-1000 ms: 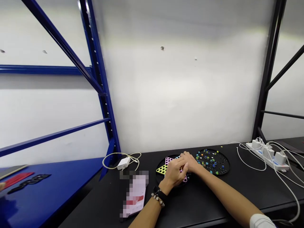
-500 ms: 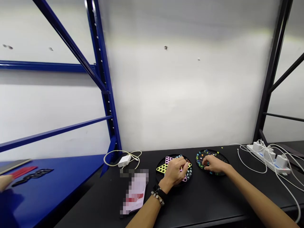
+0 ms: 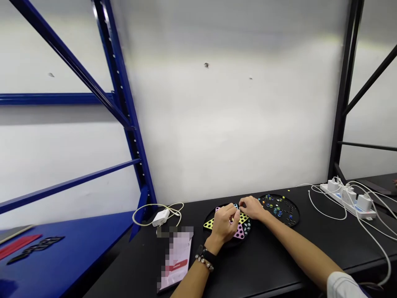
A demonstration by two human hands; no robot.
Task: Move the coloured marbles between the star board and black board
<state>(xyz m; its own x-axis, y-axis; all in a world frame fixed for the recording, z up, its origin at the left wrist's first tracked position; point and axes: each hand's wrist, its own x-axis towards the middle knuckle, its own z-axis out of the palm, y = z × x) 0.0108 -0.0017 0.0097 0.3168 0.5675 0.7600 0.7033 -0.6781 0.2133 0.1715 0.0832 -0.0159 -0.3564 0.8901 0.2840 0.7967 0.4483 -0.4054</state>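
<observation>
A round black game board (image 3: 214, 223) with pink, yellow and blue star points lies on the black table (image 3: 279, 256). My left hand (image 3: 225, 225) rests on it with fingers curled; a watch and bead bracelet sit on that wrist. My right hand (image 3: 252, 208) hovers over the board's far right part, fingertips pinched together, what they hold too small to make out. Just right of it stands a round black tray (image 3: 293, 215) with several coloured marbles (image 3: 276, 207).
A white charger with coiled cable (image 3: 161, 215) lies left of the board, and a blurred pink-white packet (image 3: 176, 258) nearer me. A white power strip (image 3: 350, 200) with plugs and cables sits at the right. Blue shelving (image 3: 62, 252) stands left, a black rack post (image 3: 343, 99) right.
My right hand went from the board to the marble tray and has come back over the board. My left hand stayed on the board.
</observation>
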